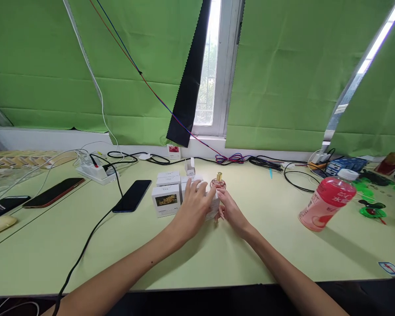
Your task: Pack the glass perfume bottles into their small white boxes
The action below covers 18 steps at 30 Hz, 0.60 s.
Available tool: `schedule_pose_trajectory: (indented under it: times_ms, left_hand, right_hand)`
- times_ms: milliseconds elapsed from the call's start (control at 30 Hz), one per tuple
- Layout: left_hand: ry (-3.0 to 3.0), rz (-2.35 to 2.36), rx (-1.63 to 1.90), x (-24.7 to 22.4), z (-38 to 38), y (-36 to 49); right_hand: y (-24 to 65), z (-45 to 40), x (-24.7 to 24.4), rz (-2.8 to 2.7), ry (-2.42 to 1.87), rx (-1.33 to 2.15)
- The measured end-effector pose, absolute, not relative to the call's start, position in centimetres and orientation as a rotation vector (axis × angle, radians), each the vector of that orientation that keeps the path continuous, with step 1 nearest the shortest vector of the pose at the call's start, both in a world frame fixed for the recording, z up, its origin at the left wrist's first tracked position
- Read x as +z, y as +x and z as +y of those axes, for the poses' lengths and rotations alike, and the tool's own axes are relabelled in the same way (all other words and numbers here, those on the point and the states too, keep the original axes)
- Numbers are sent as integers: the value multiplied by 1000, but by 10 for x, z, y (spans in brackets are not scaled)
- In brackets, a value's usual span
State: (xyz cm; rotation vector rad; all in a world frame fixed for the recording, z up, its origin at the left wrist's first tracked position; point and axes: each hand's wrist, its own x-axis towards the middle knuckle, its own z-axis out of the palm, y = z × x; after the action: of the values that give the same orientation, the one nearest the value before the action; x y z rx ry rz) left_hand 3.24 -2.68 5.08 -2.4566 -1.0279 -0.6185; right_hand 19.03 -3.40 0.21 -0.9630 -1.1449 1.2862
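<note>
My left hand (192,206) lies over the tops of the small white boxes, its fingers bent around a white box (212,208) at the right end of the group. On that box's right side, the fingers of my right hand (233,214) grip its edge. Much of the box is hidden by both hands. A white box with a dark picture panel (166,201) stands just left of my left hand, with more white boxes (168,179) behind it. Close behind my fingers is a round pinkish glass bottle with a gold cap (219,177). Farther back stands a small white carton (190,167).
A dark phone (132,196) lies left of the boxes, and a black cable (95,235) crosses the table there. A pink drink bottle (327,199) stands at the right. Along the wall run coiled cables (263,163) and a white power strip (97,172).
</note>
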Motion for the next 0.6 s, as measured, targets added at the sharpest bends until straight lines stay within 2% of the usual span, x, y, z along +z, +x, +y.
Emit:
schedule_pose_trajectory:
  times_ms: [300, 600]
  left_hand:
    - [-2444, -1308, -419, 73, -6, 19]
    - [-2563, -1360, -342, 60, 2, 19]
  right_hand:
    - [168, -25, 6, -1127, -939, 1338]
    - [175, -14, 15, -1191, -1009, 1395]
